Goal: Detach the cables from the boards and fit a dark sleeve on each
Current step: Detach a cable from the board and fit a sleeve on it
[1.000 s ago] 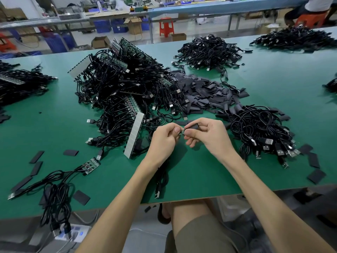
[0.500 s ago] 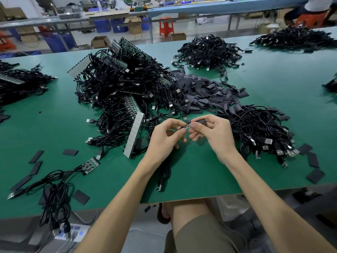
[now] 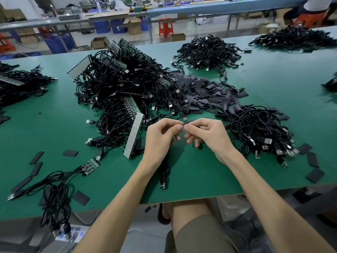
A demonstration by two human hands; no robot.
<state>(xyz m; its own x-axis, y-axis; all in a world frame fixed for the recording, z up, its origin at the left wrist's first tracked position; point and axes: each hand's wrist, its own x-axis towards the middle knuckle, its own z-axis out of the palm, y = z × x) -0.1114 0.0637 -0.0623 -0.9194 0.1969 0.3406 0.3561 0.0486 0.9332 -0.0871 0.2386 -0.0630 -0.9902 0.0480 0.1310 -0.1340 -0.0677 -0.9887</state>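
Frame centre, above tabletop (image 3: 200, 179): left hand (image 3: 161, 137) pinches cable (image 3: 164, 170) end, slack dangling below wrist. Right hand (image 3: 209, 137) pinches dark sleeve (image 3: 188, 122), mostly hidden. Cable light, limp. Sleeve thin, soft, probably collapses; hold near mouth, cable close to tip.

L hand (image 3: 162, 137) and R hand (image 3: 207, 137) sit a bit higher vs 1 s ago. Thumb tips now touch, hiding the small metal end seen between them before. Sleeve (image 3: 189, 122) shows less, mostly under R fingers. Cable (image 3: 164, 170) plug is drawn slightly up from the table edge.
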